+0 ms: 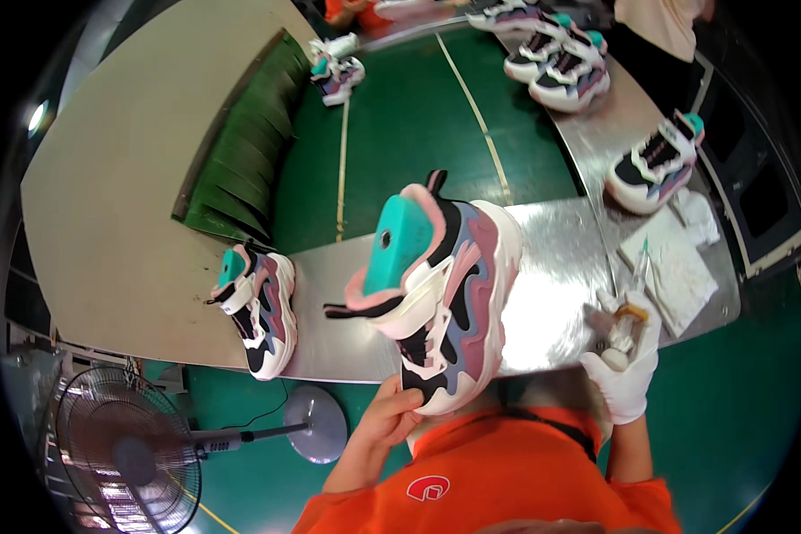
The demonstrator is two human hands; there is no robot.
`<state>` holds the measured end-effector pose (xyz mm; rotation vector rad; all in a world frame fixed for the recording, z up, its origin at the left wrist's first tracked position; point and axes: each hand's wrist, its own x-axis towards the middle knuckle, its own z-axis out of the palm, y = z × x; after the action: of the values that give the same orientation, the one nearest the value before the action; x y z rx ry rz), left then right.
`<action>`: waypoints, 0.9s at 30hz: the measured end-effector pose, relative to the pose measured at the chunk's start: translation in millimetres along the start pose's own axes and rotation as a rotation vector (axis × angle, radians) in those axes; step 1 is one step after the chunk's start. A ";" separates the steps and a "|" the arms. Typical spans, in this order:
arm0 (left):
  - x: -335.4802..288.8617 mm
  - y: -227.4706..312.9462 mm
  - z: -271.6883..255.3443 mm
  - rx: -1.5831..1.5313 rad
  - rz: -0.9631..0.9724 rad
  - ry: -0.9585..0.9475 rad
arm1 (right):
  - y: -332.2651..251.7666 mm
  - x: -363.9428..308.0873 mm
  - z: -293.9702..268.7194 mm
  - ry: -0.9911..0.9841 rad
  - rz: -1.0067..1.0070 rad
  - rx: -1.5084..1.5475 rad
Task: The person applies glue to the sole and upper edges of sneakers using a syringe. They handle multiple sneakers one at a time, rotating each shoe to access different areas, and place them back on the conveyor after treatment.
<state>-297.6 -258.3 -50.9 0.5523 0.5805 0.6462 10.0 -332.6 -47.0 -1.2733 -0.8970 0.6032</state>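
Shiny metal table (552,240) gleams beneath. Left grip (388,416) pinches the shoe (458,298), probably light, by its sturdy-looking toe (436,398); right grip's (625,388) closure is unclear.

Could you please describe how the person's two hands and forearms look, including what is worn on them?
The left hand is bare, without a glove. The right hand wears a white glove whose cuff ends near the wrist. Both forearms are uncovered below short, orange sleeves.

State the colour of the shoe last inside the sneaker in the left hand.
Teal: the shoe last shows best in the head view.
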 end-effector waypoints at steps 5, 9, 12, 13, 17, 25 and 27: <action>23.9 38.0 -10.5 0.018 0.124 -0.119 | 35.3 11.8 -0.7 0.149 -0.207 -0.478; 48.1 58.8 -13.5 0.067 0.143 -0.045 | 33.6 12.8 -0.6 0.190 -0.232 -0.625; 58.1 72.1 -15.2 0.088 0.165 -0.054 | 32.1 11.1 2.2 0.163 -0.306 -0.696; 62.1 75.2 -18.1 0.079 0.174 -0.058 | 32.1 10.9 3.4 0.168 -0.301 -0.731; 80.9 103.3 -23.8 0.050 0.219 -0.094 | 28.7 16.0 10.6 0.172 -0.291 -0.747; 200.5 195.0 -34.7 0.200 0.388 0.224 | 22.8 16.4 9.8 0.195 -0.244 -0.772; 236.1 213.9 -56.0 0.266 0.381 0.320 | 23.8 19.9 7.7 0.213 -0.256 -0.757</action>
<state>-262.9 62.6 -30.9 0.8278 0.8797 1.0377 16.3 -307.2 -65.2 -1.8106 -1.1312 -0.1051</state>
